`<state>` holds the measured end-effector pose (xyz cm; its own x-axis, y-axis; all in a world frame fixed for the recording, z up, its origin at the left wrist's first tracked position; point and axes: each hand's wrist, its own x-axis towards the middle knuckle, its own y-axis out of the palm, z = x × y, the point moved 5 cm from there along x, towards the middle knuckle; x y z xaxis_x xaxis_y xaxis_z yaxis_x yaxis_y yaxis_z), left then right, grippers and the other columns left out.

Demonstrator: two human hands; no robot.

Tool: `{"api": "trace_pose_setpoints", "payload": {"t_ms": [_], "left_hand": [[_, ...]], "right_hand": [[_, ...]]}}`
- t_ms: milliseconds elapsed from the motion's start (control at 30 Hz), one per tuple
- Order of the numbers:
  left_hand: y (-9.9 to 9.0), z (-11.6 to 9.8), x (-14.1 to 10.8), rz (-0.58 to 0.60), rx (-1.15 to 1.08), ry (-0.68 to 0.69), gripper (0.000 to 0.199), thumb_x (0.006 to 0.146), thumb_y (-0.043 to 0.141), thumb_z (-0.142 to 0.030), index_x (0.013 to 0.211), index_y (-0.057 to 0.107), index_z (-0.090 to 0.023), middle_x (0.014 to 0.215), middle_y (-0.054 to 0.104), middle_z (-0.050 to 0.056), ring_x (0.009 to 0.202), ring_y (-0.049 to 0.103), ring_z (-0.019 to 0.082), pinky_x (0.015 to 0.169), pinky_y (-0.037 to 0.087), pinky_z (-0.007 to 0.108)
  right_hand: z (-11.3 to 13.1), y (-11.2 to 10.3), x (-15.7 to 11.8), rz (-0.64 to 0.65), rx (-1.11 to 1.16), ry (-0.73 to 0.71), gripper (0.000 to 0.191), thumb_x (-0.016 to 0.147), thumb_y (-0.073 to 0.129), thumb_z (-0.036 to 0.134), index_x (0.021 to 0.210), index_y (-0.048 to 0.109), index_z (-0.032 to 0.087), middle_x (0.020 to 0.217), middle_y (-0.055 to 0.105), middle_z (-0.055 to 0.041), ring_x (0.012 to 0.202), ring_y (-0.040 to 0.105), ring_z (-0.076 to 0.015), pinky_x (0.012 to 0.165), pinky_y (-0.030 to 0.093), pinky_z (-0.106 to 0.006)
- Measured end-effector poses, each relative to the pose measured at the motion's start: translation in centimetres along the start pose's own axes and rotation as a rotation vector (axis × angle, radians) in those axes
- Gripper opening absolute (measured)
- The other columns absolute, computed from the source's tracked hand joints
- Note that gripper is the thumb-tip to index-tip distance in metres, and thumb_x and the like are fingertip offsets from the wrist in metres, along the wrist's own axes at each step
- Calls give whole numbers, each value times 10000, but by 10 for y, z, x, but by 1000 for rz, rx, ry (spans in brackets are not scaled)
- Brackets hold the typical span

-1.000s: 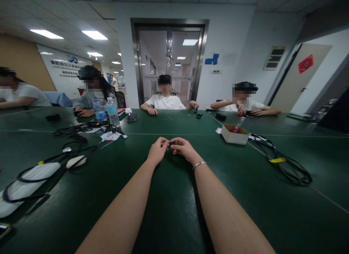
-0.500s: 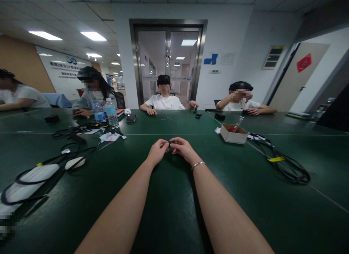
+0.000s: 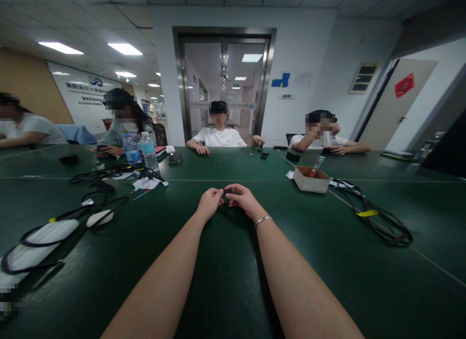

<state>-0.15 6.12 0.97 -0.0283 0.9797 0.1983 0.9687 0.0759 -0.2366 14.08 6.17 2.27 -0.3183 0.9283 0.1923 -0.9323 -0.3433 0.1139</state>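
Observation:
My left hand (image 3: 210,203) and my right hand (image 3: 243,199) meet over the middle of the green table (image 3: 225,261). Between their fingertips is a small dark object (image 3: 227,191), too small and too covered by the fingers to name. The right thumb and fingers close on it from one side. On the other side, the left thumb and fingers are pinched against its edge. A silver bracelet (image 3: 262,221) circles my right wrist.
An open cardboard box (image 3: 311,183) and a coiled black cable (image 3: 386,227) lie to the right. Two bottles (image 3: 148,152), papers (image 3: 145,183), cables and a white power strip (image 3: 47,239) are on the left. Several people sit along the far side.
The fingers have shifted slightly around the small dark object, and a little more of it shows. Both hands stay in nearly the same place.

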Motion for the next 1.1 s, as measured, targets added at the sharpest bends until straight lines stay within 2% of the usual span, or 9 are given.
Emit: {"api": "trace_pose_setpoints", "payload": {"t_ms": [300,500,800,1100], "left_hand": [[2,-2,0,18,31,-61,323,849,475,-457,802,582,-155,633,624,37,563,562,145,550,416,256],[1,-4,0,11,17,-69,394,894,362,-472,789,570,-154,592,592,27,519,539,137,518,394,253],[1,-4,-1,-36,79,-30,378,884,388,-497,771,545,-172,624,601,24,563,556,148,562,403,264],[2,-6,-4,6,100,-20,388,873,402,-520,767,545,-176,643,609,31,585,562,158,569,402,271]], "right_hand": [[3,2,-1,-8,-14,-13,322,639,788,207,926,645,179,809,610,6,511,557,-71,489,512,-194],[5,4,-1,-6,-22,-17,319,643,779,207,932,645,180,842,629,-5,517,559,-74,482,506,-194],[3,3,0,-17,-23,-20,320,637,772,211,928,643,181,795,596,10,502,550,-74,483,506,-205],[3,3,0,-8,-20,-26,342,620,784,238,925,643,173,788,612,8,500,548,-71,481,506,-200]]}}
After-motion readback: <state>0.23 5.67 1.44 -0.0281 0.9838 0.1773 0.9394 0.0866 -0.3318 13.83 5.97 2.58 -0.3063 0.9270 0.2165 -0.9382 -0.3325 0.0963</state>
